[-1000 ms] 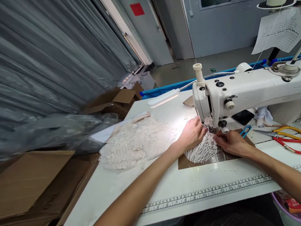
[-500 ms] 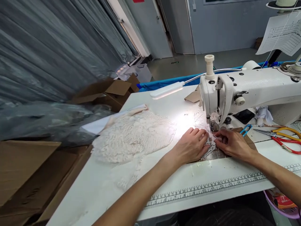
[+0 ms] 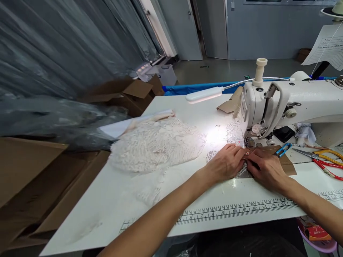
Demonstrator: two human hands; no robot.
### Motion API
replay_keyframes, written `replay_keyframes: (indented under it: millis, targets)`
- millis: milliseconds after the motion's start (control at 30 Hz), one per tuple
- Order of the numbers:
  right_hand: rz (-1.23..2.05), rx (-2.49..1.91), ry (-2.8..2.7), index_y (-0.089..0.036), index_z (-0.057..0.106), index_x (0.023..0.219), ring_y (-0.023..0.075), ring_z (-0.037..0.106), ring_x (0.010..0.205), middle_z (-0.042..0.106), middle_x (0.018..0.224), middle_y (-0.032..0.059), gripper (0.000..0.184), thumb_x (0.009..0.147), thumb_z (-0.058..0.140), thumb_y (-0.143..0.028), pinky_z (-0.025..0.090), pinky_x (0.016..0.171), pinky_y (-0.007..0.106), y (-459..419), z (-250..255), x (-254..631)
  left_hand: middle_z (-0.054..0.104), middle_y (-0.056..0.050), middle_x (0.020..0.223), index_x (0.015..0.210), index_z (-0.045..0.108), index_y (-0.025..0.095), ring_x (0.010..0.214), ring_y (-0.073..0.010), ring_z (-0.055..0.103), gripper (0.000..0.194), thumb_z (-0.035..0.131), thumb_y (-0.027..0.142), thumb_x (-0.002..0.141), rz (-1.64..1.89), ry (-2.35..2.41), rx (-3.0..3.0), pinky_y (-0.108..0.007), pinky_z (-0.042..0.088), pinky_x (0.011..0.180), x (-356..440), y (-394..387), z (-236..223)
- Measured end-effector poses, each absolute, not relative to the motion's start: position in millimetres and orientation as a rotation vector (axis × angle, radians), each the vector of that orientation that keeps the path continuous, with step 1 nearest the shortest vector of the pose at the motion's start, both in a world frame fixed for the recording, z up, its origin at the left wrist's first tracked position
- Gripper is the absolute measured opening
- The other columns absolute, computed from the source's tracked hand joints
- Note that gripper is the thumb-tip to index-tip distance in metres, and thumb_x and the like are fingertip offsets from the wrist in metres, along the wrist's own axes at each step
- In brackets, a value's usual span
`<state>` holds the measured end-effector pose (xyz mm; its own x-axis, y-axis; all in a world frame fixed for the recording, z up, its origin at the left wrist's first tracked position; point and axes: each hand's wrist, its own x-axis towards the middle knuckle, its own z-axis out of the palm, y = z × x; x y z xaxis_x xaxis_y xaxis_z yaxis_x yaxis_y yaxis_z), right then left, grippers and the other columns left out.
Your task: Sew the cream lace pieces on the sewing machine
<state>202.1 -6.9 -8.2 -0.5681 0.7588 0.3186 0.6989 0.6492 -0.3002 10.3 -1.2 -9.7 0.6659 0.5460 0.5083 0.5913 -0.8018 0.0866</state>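
While the left hand [image 3: 226, 163] and right hand [image 3: 265, 167] meet, fingertips pinching the white openwork lace piece [image 3: 233, 132] right of centre frame, beside the white metal sewing machine [image 3: 308, 98], the step seems to be aligning its edge; next calls for keeping it flat.

Big curtain [image 3: 66, 43] and brown boxes [image 3: 24, 160]

The curtain is grey and hangs on the left. The boxes sit below it, near crumpled clear plastic [image 3: 66, 114]. A grey door [image 3: 179, 32] is at the back. Scissors [image 3: 315, 156] with yellow and red handles lie on the bench [image 3: 91, 200]. A pink tub [image 3: 321, 246] is lower down.
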Motion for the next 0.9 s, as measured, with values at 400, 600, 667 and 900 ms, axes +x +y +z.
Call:
replay_keyframes:
  millis: [400,600,667,900]
  targets:
    - [0.889,-1.199,-2.390,-0.016,0.065,0.093,0.0125,0.054,0.058,0.063,0.069,0.0026,0.025,0.091,0.046,-0.032,0.039,0.055,0.024,23.3,20.8,223.5,0.070,-0.009,0.100,0.093,0.063,0.016,0.091,-0.0163,0.067,0.015,0.048,0.017,0.097,-0.895,-0.808,-2.730,-0.040,0.053,0.092,-2.7,5.1,-10.5]
    - [0.599,-1.115,-2.599,-0.019,0.070,0.107,0.0170,0.060,0.077,0.068,0.093,0.0069,0.029,0.090,0.047,-0.021,0.042,0.065,0.027,40.7,15.9,224.0,0.069,-0.005,0.097,0.099,0.061,0.016,0.088,-0.0134,0.068,0.013,0.049,0.014,0.097,-0.915,-0.772,-2.729,-0.038,0.056,0.091,-5.1,9.3,-10.5]
    - [0.514,-0.999,-2.617,-0.023,0.069,0.115,0.0167,0.059,0.079,0.067,0.102,0.0070,0.032,0.091,0.048,-0.023,0.041,0.063,0.026,38.9,8.0,224.1,0.069,-0.004,0.097,0.101,0.061,0.017,0.088,-0.0129,0.068,0.011,0.050,0.016,0.097,-0.930,-0.765,-2.724,-0.038,0.056,0.091,-5.6,10.7,-13.1]
    - [0.426,-0.734,-2.609,-0.026,0.073,0.112,0.0133,0.053,0.072,0.065,0.101,0.0078,0.031,0.090,0.050,-0.025,0.037,0.060,0.025,32.5,-5.0,232.0,0.069,-0.001,0.096,0.099,0.060,0.020,0.085,-0.0119,0.068,0.007,0.054,0.018,0.096,-0.923,-0.772,-2.775,-0.043,0.053,0.093,-3.0,7.0,-9.6]
